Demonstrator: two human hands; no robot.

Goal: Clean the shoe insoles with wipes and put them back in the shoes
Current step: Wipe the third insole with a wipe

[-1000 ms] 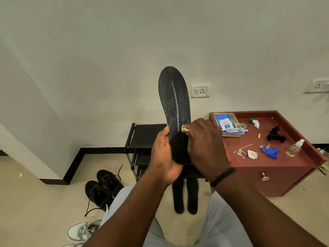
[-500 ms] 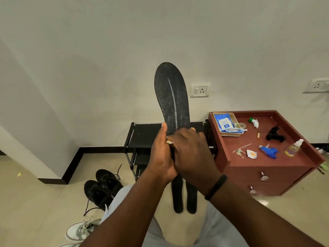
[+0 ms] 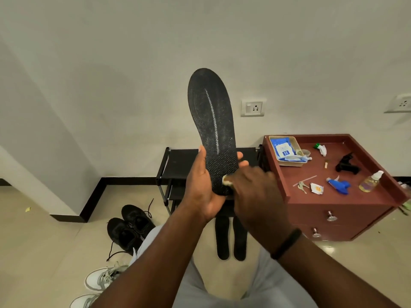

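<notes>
Grip: left hand (image 3: 205, 190) wraps the heel of an upright black insole (image 3: 212, 125), thumb left, fingers right. Right hand (image 3: 255, 192) pinches a wipe (image 3: 226, 180) against the insole's near end. Two more insoles (image 3: 231, 236) lie flat on the floor beneath. Black shoes (image 3: 131, 227) stand near left; wipes pack (image 3: 283, 148) sits on the red counter (image 3: 329, 203), right.

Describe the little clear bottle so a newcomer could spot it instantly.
Find the reddish-brown cabinet against the wall on the right. On its top, near the front right corner, stands the bottle, beside a blue sprayer. It alone is see-through, holding yellowish liquid under a white pump cap.
</notes>
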